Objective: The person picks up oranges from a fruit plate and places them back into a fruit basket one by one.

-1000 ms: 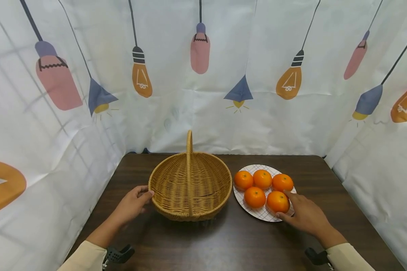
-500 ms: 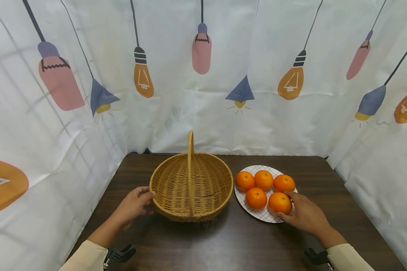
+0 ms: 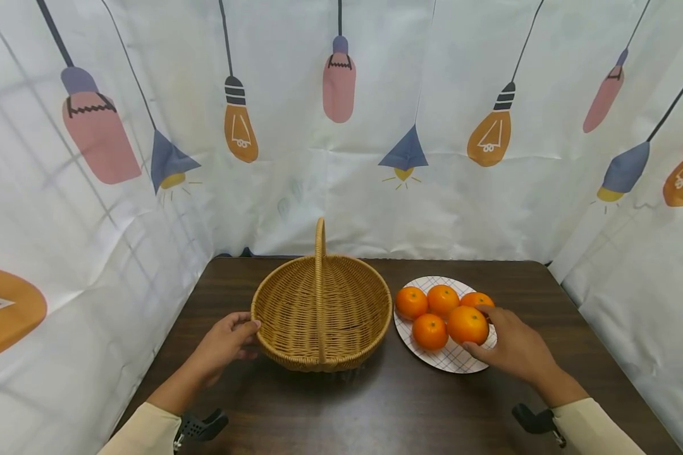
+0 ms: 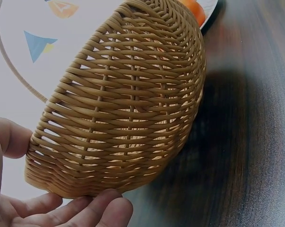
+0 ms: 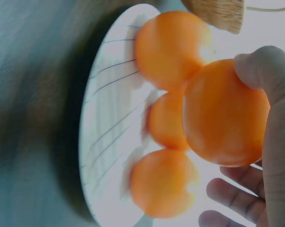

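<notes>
A round wicker basket with a tall arched handle stands left of centre in the head view. My left hand grips its left side, thumb at the rim and fingers under the woven wall. To the right lies a white plate with a dark grid pattern. Between thumb and fingers, my right hand holds an orange, which hangs over the plate in the right wrist view. Several other oranges stay on the plate, among them a front one and a left one.
Everything stands on a dark wooden table. A white curtain printed with lamps and bulbs closes off the back and both sides. The plate sits close beside the basket's right edge.
My right hand has taken hold of the front right orange and raised it off the plate, partly covering the orange behind. The left hand and basket have stayed in place.
</notes>
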`<state>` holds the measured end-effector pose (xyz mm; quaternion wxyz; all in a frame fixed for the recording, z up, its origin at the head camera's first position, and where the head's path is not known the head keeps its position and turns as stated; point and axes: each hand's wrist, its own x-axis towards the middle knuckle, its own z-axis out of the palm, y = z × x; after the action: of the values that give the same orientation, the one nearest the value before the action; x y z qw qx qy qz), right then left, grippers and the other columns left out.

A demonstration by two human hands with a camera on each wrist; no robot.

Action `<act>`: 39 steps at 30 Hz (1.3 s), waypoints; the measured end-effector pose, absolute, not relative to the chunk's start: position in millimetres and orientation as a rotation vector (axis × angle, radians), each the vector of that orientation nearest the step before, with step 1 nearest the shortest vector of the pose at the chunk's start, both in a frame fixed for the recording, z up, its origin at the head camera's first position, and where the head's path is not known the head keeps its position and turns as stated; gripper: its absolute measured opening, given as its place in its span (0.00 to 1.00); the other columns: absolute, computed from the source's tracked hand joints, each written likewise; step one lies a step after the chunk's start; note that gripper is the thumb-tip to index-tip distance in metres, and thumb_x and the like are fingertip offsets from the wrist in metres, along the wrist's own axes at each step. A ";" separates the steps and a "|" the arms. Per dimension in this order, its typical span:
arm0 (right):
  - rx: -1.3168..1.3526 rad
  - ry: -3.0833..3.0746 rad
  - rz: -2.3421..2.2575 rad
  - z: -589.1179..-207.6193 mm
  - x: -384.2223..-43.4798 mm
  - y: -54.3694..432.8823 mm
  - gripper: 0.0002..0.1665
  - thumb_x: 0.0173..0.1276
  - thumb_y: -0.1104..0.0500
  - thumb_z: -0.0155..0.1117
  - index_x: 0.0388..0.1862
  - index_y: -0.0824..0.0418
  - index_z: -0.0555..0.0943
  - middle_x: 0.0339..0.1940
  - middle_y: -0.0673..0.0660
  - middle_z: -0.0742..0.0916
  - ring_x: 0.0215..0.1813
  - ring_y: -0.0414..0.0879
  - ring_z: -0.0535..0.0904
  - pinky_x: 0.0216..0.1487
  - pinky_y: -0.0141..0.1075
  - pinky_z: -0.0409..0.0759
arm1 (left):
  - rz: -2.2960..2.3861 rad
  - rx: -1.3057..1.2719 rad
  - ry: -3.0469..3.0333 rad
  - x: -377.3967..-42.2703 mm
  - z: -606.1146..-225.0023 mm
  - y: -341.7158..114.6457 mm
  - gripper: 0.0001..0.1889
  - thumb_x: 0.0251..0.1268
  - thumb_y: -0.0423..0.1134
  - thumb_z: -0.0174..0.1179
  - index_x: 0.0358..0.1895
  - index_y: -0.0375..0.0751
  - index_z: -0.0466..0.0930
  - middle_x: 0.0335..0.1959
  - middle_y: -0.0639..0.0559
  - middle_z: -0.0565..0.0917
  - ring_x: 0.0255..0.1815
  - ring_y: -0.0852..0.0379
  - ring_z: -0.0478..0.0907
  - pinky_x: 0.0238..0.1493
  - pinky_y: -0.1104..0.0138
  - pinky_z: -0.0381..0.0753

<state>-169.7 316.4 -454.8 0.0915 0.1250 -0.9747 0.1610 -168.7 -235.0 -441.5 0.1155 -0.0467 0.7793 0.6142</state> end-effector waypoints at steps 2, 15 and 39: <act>0.382 -2.895 0.493 -449.3 -171.0 312.4 0.56 0.57 0.24 0.69 0.68 0.65 0.73 0.55 0.67 0.82 0.49 0.58 0.81 0.36 0.55 0.84 | 1.800 -0.139 2.281 -168.4 -440.7 -234.8 0.30 0.80 0.41 0.53 0.72 0.22 0.57 0.61 0.28 0.76 0.55 0.41 0.82 0.47 0.50 0.87; 0.426 -2.902 0.549 -427.7 -183.8 289.9 0.54 0.60 0.27 0.70 0.71 0.63 0.71 0.64 0.66 0.79 0.55 0.61 0.80 0.47 0.62 0.83 | 1.801 -0.141 2.281 -166.5 -438.2 -237.4 0.31 0.80 0.41 0.54 0.73 0.21 0.57 0.62 0.27 0.75 0.56 0.41 0.81 0.48 0.50 0.87; 0.545 -2.860 0.577 -411.8 -201.4 254.6 0.51 0.59 0.32 0.74 0.72 0.59 0.71 0.64 0.62 0.80 0.52 0.55 0.80 0.41 0.51 0.85 | 1.783 -0.130 2.306 -165.6 -439.4 -234.6 0.30 0.80 0.42 0.54 0.72 0.22 0.59 0.60 0.29 0.77 0.56 0.39 0.81 0.48 0.50 0.87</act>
<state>-201.4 254.6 -411.8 0.0866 0.1829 -0.9600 0.1938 -165.6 -234.6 -439.4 0.1118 -0.0442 0.7853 0.6073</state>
